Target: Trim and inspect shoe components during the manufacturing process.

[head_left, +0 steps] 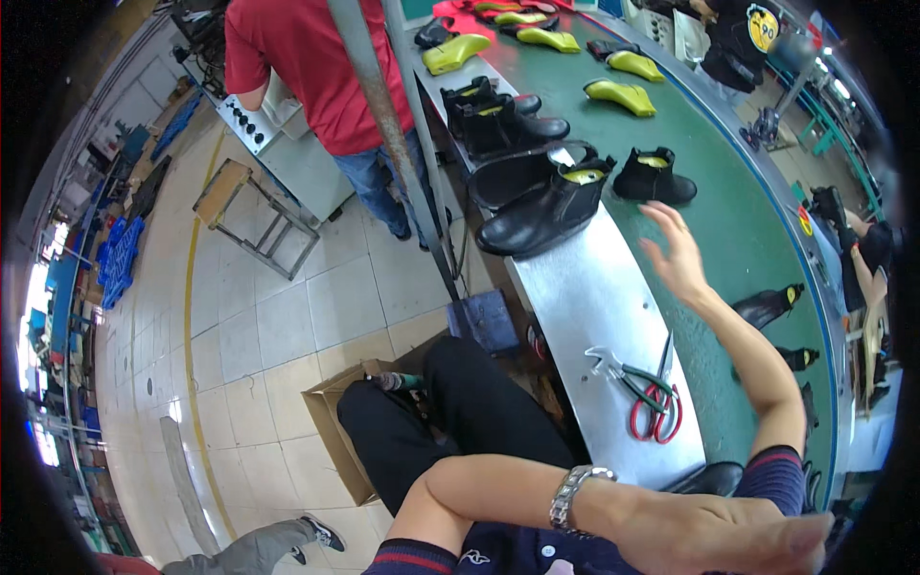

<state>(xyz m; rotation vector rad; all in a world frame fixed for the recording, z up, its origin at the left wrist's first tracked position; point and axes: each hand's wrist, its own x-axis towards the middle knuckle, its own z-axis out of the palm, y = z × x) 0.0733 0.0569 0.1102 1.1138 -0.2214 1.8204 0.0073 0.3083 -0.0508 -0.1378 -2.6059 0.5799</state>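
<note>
In the head view, the right hand (676, 254) is seen raised with fingers spread, empty, near the black boot (546, 213) on the bench (585, 297). The left hand (728, 537) is laid flat, empty. The boot is judged light, supple and smooth; its ankle collar is best gripped.

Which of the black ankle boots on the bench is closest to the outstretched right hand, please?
The small matte black boot on the green belt, just beyond the right hand. The larger shiny boot lies farther left on the metal bench.
</note>
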